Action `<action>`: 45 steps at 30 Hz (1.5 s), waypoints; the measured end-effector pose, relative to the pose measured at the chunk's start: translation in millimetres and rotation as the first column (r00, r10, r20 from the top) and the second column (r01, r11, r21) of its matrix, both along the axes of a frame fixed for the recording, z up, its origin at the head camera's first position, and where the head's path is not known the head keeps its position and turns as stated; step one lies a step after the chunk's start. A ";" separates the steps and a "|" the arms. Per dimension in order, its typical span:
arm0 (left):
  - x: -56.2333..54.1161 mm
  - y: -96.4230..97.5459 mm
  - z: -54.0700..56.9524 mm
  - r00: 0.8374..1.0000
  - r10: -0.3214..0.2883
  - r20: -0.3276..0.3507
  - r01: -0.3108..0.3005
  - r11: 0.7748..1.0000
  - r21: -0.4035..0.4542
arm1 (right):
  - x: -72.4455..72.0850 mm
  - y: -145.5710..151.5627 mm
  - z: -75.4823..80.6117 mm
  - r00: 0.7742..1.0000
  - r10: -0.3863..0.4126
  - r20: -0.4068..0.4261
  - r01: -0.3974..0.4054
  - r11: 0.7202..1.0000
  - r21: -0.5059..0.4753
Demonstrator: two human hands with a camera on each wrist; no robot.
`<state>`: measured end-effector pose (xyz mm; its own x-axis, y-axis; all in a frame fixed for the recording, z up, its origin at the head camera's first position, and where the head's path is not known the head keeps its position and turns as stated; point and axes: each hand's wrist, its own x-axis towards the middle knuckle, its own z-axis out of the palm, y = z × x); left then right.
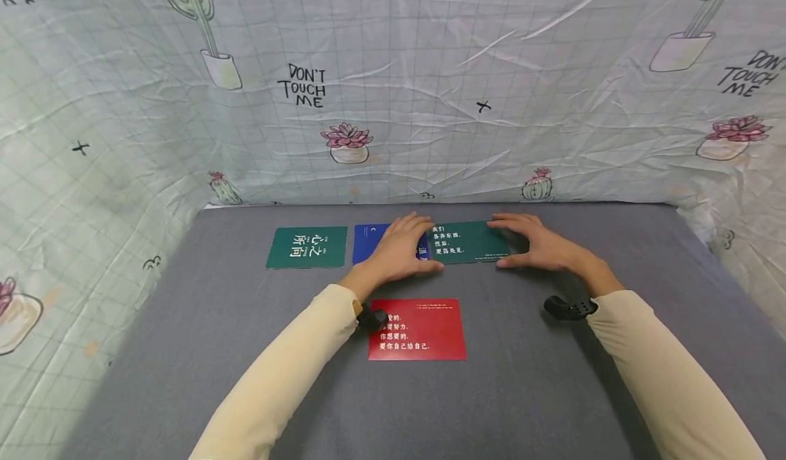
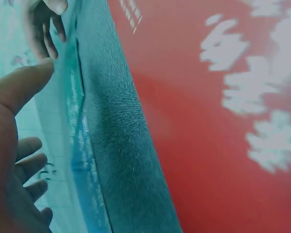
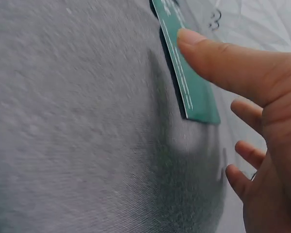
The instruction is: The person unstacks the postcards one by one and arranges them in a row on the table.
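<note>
White lettering is printed on the flat red rectangular card, the left-hand flat green rectangular card, the right-hand flat green rectangular card and the flat blue rectangular card. The grey woven-cloth table surface is unpatterned. The pale creased fabric backdrop is patterned with grid lines, green cacti, pink succulents and black lettering. Plain cream is shown by the long cloth sleeves.

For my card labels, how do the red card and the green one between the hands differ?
In the head view, the red card lies nearer, the green card farther off. The red card's small print is top right, the green card's bottom right. Both carry larger white Chinese text.
</note>
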<state>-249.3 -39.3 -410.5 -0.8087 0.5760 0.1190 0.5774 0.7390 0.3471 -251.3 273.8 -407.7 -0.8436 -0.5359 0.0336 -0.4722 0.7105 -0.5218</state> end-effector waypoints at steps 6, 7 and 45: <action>18.3 -21.3 1.2 0.998 0.045 0.042 -0.050 0.991 0.128 | 15.9 -6.9 2.2 0.998 0.017 -0.054 -0.019 0.999 -0.046; 22.0 -24.7 1.2 0.997 0.050 0.056 -0.057 0.988 0.143 | 19.4 -8.2 2.6 0.998 0.017 -0.058 -0.020 0.999 -0.050; 135.9 -95.3 -30.1 0.957 -0.075 0.282 -0.036 0.929 0.368 | 119.1 -77.1 -18.9 0.984 0.176 -0.036 -0.179 0.974 -0.135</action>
<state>-113.4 -134.7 -440.6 -0.8286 0.5526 0.0892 0.4254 0.5181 0.7420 -132.2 196.6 -426.6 -0.7333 -0.6660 0.1365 -0.5980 0.5364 -0.5955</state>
